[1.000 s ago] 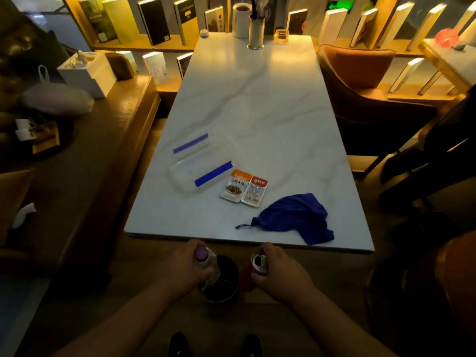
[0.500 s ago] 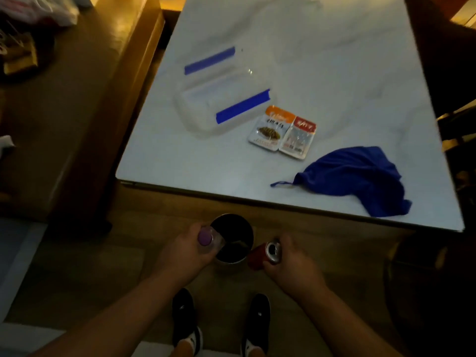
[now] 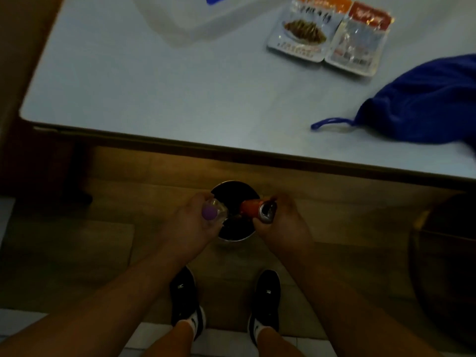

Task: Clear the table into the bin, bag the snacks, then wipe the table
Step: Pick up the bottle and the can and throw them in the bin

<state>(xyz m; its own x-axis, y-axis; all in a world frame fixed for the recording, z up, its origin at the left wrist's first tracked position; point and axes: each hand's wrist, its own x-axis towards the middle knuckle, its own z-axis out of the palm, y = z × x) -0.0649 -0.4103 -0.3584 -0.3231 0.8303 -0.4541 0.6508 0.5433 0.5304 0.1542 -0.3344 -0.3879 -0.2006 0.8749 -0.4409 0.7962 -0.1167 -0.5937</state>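
A small round metal bin (image 3: 233, 237) with a dark inside stands on the floor under the table's near edge. My left hand (image 3: 189, 225) grips a clear plastic bottle with a purple cap (image 3: 210, 212), tilted over the bin's left rim. My right hand (image 3: 282, 222) holds a red drink can (image 3: 253, 209) lying sideways over the bin's right rim, its silver top toward me. On the white table (image 3: 154, 99) lie two snack packets (image 3: 332, 34), a clear zip bag with a blue strip (image 3: 195, 19) and a crumpled blue cloth (image 3: 422, 104).
My two black shoes (image 3: 224, 300) stand just behind the bin on the wooden floor. A dark wooden bench side (image 3: 15, 60) runs along the left. A dark round shape (image 3: 448, 266) sits at the right edge.
The camera has tipped further down, toward the bin. Both hands have lowered the bottle and the can closer over the bin's opening.
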